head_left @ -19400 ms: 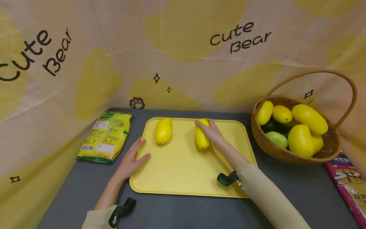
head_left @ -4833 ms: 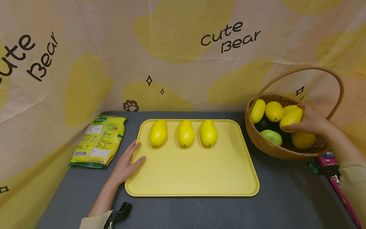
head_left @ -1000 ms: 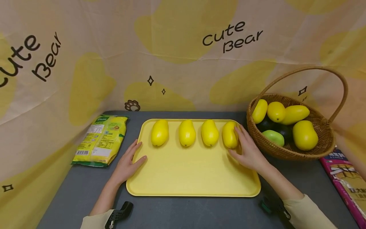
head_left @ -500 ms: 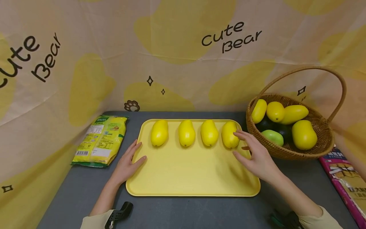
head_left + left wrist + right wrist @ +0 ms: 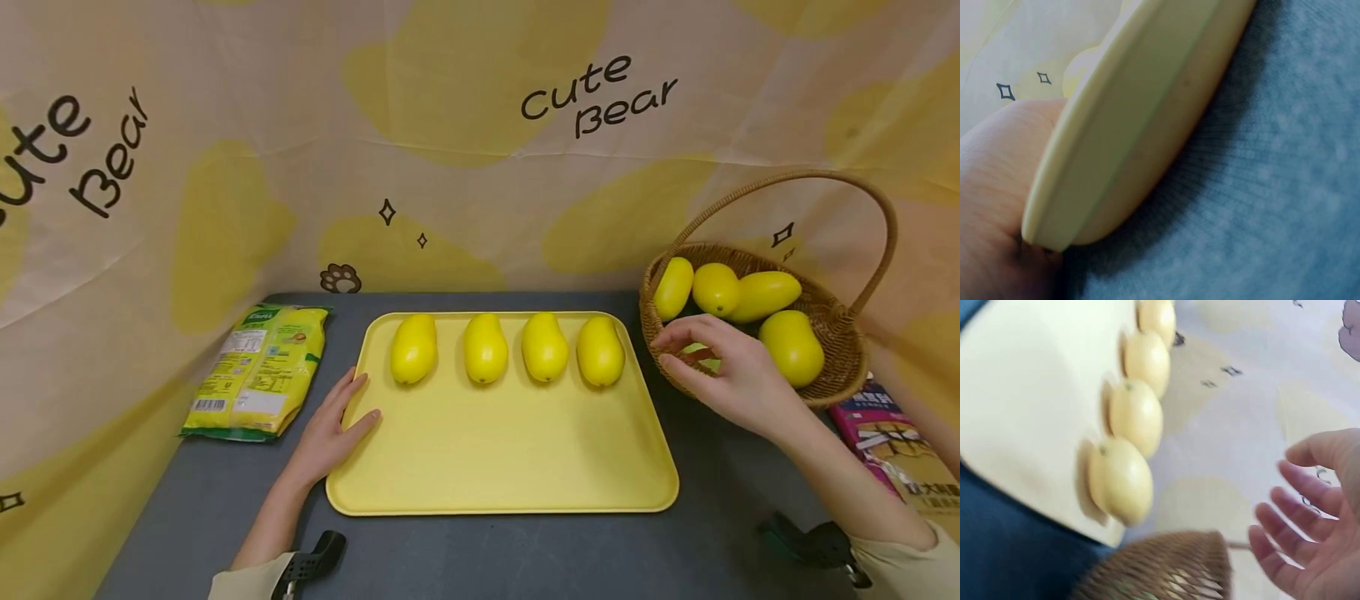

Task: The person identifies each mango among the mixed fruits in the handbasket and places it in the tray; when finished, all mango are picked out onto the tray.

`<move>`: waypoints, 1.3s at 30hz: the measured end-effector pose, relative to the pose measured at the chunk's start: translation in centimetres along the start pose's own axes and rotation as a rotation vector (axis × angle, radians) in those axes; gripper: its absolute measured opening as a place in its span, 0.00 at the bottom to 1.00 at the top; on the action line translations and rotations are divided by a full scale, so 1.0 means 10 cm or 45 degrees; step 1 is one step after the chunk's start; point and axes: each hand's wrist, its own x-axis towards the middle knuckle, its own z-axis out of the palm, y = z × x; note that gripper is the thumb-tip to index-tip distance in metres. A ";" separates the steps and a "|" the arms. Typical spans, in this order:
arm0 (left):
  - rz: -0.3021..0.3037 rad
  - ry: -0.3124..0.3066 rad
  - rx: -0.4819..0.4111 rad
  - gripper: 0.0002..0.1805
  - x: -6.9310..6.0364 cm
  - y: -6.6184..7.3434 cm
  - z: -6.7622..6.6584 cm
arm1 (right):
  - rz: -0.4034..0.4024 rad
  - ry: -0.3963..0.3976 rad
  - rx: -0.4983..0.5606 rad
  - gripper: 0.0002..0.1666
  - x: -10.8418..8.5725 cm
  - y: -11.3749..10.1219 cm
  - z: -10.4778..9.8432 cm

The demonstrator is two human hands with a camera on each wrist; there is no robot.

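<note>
Several yellow mangoes stand apart in a row along the far side of a yellow tray [image 5: 502, 467]; the rightmost mango [image 5: 600, 351] is nearest the basket. My left hand [image 5: 327, 437] rests at the tray's left edge, its thumb over the rim and its fingers relaxed. My right hand [image 5: 738, 375] hovers in front of the wicker basket [image 5: 843, 367], fingers loosely bent with nothing between them. It hides part of a green fruit [image 5: 705, 354]. Inside the basket are more yellow fruits, among them a large rounded one [image 5: 792, 348] and a long one [image 5: 765, 296].
On the left of the grey table [image 5: 480, 558] lies a yellow-green packet [image 5: 258, 371]. A magenta packet [image 5: 892, 433] lies to the right, partly behind my right forearm. The basket's tall handle [image 5: 817, 175] arches above it. A printed cloth [image 5: 450, 100] hangs behind.
Over the last second my right hand has let go of the rightmost mango and moved right to the basket. Earlier, the row of mangoes grew from two to its present length. The left hand stays put.
</note>
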 end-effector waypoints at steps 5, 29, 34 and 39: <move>-0.006 0.000 0.005 0.36 0.00 0.00 0.00 | 0.164 -0.211 -0.021 0.15 0.18 0.12 -0.30; 0.025 0.020 0.003 0.36 0.00 -0.04 0.02 | 0.690 -0.676 -0.060 0.38 0.86 1.15 -0.69; 0.023 0.029 0.003 0.36 0.01 -0.02 0.03 | 0.820 -0.750 0.115 0.46 0.84 1.32 -0.62; 0.023 0.040 0.010 0.36 0.00 -0.02 0.03 | 0.881 -0.792 0.295 0.52 0.80 1.45 -0.54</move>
